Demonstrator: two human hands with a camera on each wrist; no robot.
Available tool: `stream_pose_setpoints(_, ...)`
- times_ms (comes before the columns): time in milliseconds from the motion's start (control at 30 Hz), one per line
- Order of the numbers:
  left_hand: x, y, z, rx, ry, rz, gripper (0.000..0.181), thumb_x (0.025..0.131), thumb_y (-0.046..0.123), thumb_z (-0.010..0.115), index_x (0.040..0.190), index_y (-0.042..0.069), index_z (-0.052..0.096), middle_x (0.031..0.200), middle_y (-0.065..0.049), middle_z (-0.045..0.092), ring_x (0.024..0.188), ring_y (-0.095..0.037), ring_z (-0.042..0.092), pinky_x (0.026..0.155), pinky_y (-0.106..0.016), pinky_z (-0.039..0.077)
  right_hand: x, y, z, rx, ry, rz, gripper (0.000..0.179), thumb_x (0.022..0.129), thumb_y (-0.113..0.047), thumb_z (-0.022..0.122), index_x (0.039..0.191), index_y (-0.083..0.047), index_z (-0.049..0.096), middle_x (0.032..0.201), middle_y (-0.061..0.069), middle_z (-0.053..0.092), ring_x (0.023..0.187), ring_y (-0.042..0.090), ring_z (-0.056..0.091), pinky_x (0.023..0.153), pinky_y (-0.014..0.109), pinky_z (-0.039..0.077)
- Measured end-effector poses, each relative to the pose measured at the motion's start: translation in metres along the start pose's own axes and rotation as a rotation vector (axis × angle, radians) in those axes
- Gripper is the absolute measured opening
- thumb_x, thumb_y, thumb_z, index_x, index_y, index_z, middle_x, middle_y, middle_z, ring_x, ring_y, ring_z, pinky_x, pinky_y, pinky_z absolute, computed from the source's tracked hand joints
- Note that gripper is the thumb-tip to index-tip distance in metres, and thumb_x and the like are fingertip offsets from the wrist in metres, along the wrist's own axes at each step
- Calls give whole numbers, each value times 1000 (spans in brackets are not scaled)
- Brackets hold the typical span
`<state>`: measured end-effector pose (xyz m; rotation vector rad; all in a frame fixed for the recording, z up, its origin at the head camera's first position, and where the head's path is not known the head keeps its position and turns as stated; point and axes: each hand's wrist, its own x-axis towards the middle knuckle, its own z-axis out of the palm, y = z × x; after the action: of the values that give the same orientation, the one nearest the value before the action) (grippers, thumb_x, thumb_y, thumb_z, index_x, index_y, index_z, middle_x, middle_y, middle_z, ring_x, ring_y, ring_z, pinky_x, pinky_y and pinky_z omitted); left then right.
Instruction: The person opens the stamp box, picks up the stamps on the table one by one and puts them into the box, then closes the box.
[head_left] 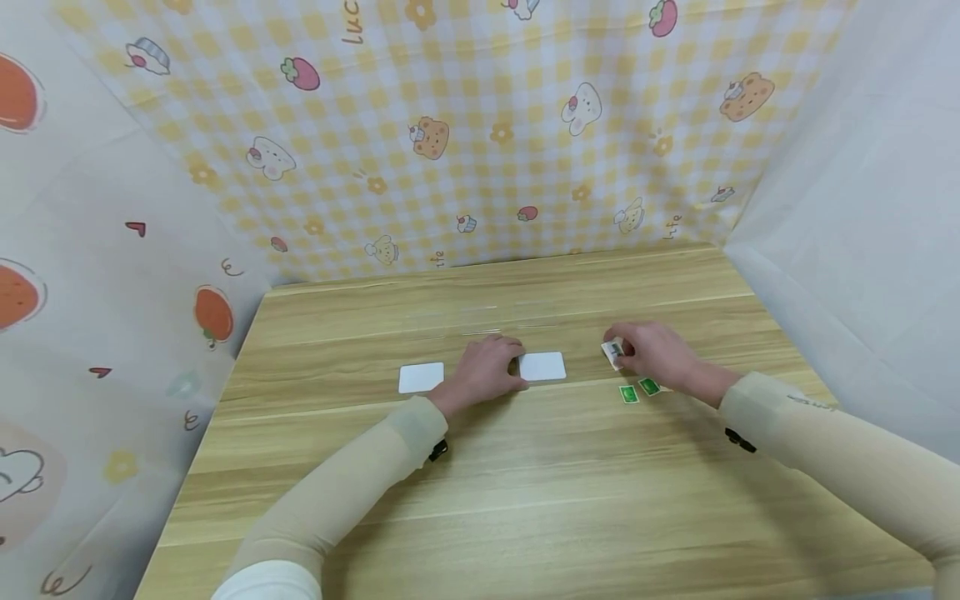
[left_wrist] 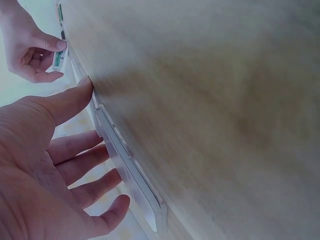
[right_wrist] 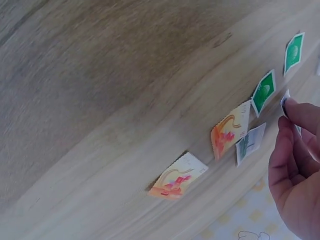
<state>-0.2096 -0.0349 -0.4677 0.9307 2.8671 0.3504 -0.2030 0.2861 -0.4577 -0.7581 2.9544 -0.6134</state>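
My left hand (head_left: 487, 368) is at the left end of a white rectangular card (head_left: 543, 367), its thumb on the near edge and its index finger on the far edge. The other fingers are bent loosely in the left wrist view. Farther right, my right hand (head_left: 658, 354) pinches a small white-bordered stamp (head_left: 612, 354) with a dark green picture between thumb and fingertips. Two green stamps (head_left: 628, 395) lie just in front of that hand. Two orange stamps (right_wrist: 230, 130) and a pale stamp (right_wrist: 250, 143) show beside it in the right wrist view.
A second white card (head_left: 421, 377) lies left of my left hand. Several clear flat pieces (head_left: 480, 320) stand in a row behind the cards. The wooden table (head_left: 480, 500) ends at a checked cloth (head_left: 480, 125) at the back.
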Motion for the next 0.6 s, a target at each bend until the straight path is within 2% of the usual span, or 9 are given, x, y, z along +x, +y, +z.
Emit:
stream_pose_setpoints(133, 0, 0, -1, 1, -3, -4, 57, 87, 46, 78, 132, 14, 66, 137, -1, 62, 135, -33, 47, 98, -54, 46, 0, -1, -1, 41, 12, 34, 33, 85, -8, 81, 116, -10, 70, 75, -7, 63, 61, 10, 55, 58, 32, 48)
stream_pose_setpoints(300, 0, 2, -2, 6, -1, -2, 56, 86, 45, 79, 131, 13, 67, 134, 0, 64, 128, -29, 53, 94, -50, 49, 3, -6, -4, 96, 45, 62, 31, 85, -10, 81, 114, -9, 71, 74, -7, 63, 60, 11, 56, 59, 33, 48)
stream_pose_setpoints(600, 1, 2, -2, 31, -2, 6, 56, 86, 48, 79, 130, 15, 68, 133, 1, 64, 120, -23, 57, 88, -46, 51, 8, -16, -6, 159, 50, 102, 30, 86, -14, 82, 114, -11, 71, 78, -5, 65, 68, 13, 60, 64, 34, 51)
